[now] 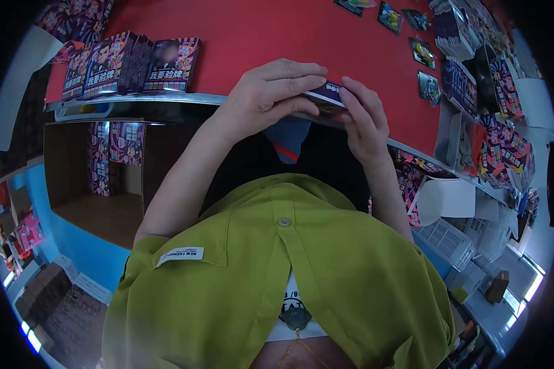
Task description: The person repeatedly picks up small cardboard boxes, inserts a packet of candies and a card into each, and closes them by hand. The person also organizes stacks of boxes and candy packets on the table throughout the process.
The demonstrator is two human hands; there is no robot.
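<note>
Both hands on one small purple box [326, 96], held over the near edge of the red table [277, 31]. My left hand [271, 92] wraps its top with fingers curled over, thumb underneath. My right hand [364, 123] pinches the other end, fingers closed on it. Box sits level between the two grips, above the table's metal rim. Stack of purple card boxes [129, 64] rests on the table to the left, well apart. Open cardboard carton [98, 178] below the table edge. Green shirt [277, 277] fills the lower view.
</note>
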